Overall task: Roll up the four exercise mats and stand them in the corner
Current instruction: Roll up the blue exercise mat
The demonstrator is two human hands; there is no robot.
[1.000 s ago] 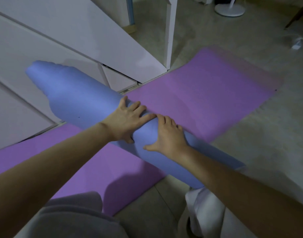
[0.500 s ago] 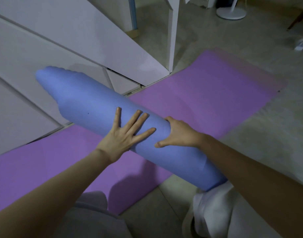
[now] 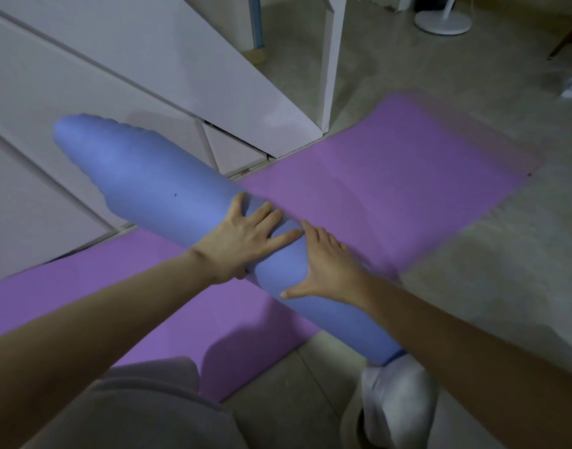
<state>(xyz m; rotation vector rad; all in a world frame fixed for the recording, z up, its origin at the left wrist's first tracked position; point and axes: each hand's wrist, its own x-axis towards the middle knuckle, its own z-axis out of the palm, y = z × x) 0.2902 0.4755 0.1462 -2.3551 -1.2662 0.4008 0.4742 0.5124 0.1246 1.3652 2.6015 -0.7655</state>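
A blue exercise mat, rolled into a thick tube, lies slanted from upper left to lower right across a flat purple mat on the floor. Its left end is uneven and stepped, and its right end reaches my white-socked foot. My left hand presses on the middle of the roll, fingers laid across its top. Right beside it my right hand rests on the roll with the thumb spread toward me and the fingers reaching over the far side. No other mats are in view.
White cabinet fronts run along the left, close behind the roll's left end. A white post stands at the purple mat's far edge. A round white stand base sits far back. My grey knee and white sock are near.
My left hand went from spread flat on the near side of the roll to lying over its top. My right hand moved back next to it, with the thumb spread out.
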